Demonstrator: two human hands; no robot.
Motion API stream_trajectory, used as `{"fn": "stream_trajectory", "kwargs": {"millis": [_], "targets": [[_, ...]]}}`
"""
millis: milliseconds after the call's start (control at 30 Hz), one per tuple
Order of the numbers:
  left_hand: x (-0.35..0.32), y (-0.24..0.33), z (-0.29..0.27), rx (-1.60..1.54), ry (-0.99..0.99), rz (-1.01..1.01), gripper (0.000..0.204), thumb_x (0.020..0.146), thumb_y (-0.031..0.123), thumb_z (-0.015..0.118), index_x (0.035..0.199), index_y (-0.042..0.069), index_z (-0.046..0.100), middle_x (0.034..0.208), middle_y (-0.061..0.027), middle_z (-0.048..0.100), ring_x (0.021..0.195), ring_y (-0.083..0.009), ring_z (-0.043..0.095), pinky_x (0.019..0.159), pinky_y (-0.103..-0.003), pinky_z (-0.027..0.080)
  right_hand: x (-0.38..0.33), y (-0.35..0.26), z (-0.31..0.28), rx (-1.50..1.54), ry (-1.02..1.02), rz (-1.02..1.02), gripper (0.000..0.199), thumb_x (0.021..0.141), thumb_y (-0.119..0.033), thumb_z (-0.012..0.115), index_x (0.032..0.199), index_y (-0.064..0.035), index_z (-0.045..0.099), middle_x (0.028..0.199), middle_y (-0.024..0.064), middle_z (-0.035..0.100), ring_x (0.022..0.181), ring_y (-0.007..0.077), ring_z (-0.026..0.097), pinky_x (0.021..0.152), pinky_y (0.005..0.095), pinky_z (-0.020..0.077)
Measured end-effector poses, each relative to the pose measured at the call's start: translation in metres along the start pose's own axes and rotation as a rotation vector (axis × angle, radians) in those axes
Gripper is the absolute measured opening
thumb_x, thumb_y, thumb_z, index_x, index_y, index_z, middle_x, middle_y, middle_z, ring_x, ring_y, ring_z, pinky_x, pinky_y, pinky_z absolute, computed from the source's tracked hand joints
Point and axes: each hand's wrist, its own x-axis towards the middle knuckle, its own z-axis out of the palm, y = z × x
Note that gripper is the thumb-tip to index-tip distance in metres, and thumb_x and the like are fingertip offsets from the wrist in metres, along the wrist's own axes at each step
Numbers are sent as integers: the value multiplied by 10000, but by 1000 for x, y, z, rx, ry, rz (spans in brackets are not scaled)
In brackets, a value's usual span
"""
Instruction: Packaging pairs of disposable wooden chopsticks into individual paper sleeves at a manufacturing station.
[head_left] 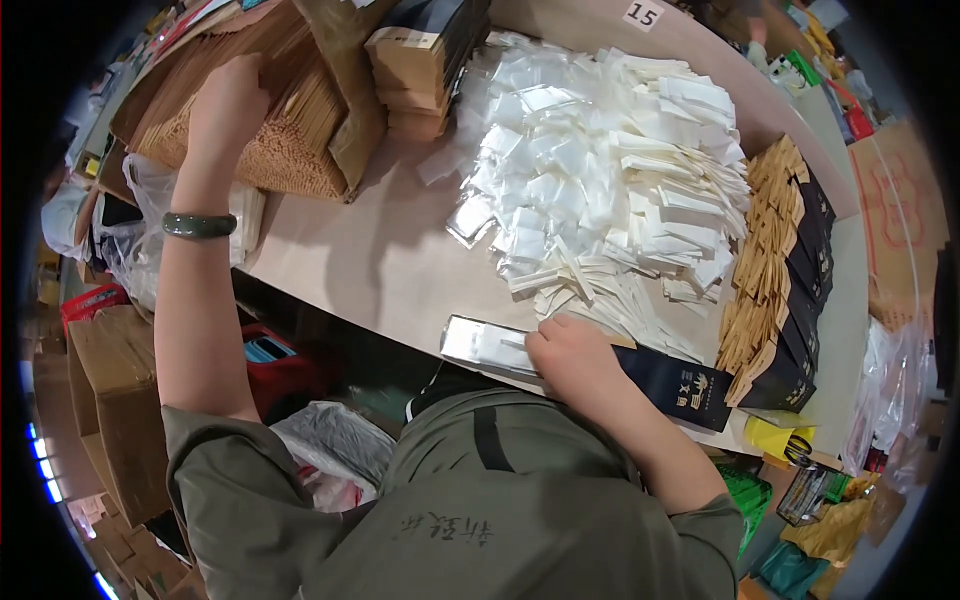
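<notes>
A heap of clear-and-white packets spreads across a pale worktable, with bare tabletop running left of the heap. Beyond the heap and to its right, the table ends in a raised rim; a row of black-and-kraft bags fills most of the strip between. The table's near edge curves past just below the heap.

To the heap's upper left, the left arm reaches out, a dark green bangle at the wrist, its hand curled over a dense pack of kraft paper bags in a cardboard carton. Below the heap, the bent right arm brings its hand, fingers folded, to grip a silver packet where it meets a black pouch at the table's edge.

The left fingertips are lost among the paper, so whether they grip cannot be told. The right thumb is hard to make out, and the hand covers where packet and pouch meet. The carton, left of the heap, is cut off at the top.
</notes>
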Motion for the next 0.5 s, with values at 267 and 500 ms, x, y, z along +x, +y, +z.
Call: {"fn": "stream_trajectory", "kwargs": {"millis": [267, 500], "targets": [[-41, -35, -14, -183, 306, -70, 281, 951, 158, 543, 1160, -4, 639, 1041, -183, 705, 949, -327, 677, 801, -380, 507, 6, -9, 10, 222, -98, 129, 154, 815, -146, 709, 861, -52, 595, 848, 120, 571, 826, 328, 609, 686, 438, 498], [-251, 39, 63, -1234, -191, -632, 132, 994, 144, 616, 944, 25, 642, 855, 60, 560, 807, -45, 492, 724, -196, 402, -35, 4, -8, 121, 246, 151, 266, 768, -184, 781, 924, -40, 621, 1009, 121, 632, 914, 326, 618, 794, 417, 499]]}}
